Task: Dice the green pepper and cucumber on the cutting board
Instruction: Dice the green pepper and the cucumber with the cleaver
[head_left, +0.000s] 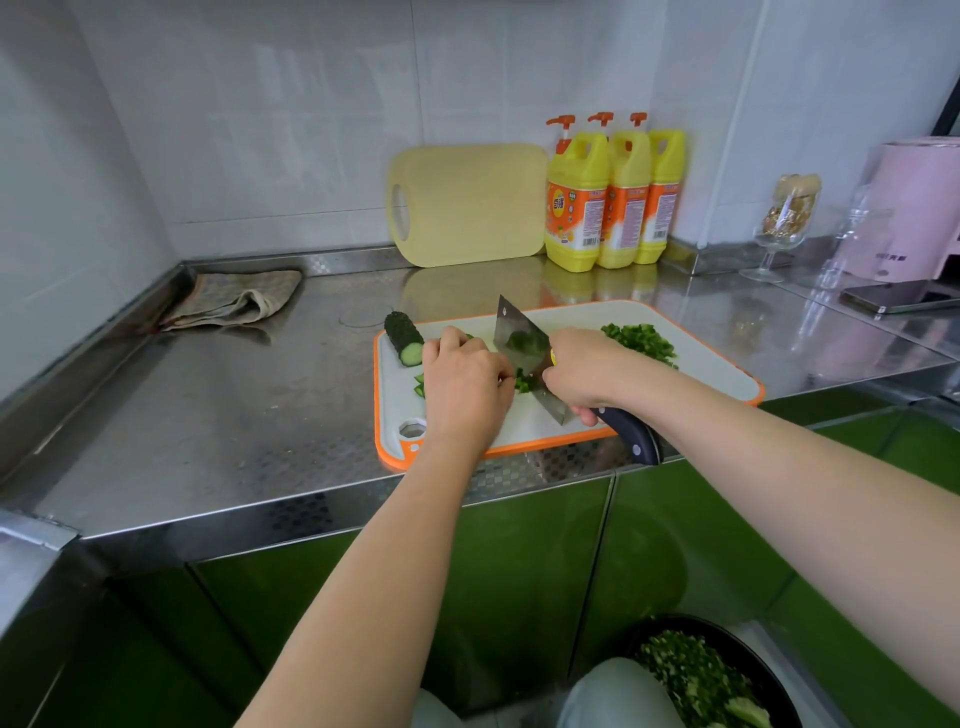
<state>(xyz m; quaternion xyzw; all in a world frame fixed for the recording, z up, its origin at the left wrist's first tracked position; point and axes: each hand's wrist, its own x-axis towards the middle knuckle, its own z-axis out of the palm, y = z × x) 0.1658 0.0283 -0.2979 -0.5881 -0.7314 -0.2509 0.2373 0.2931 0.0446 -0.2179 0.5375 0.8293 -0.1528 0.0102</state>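
A white cutting board with an orange rim (711, 379) lies on the steel counter. My left hand (465, 382) curls over green strips (420, 385) on the board, holding them down. My right hand (584, 371) grips the dark handle of a cleaver (522, 340), whose blade stands edge-down right beside my left fingers. Small green pieces (523, 383) lie at the blade. A cucumber stub (404, 338) rests at the board's far left corner. A pile of diced green pepper (641, 339) sits at the board's far right.
A yellow cutting board (467, 205) leans on the wall beside three yellow detergent bottles (613, 197). A folded cloth (234, 301) lies at the back left. A glass (784, 223), pink appliance (909, 208) and phone (898, 300) stand right. A dark bowl of chopped greens (701, 675) sits below.
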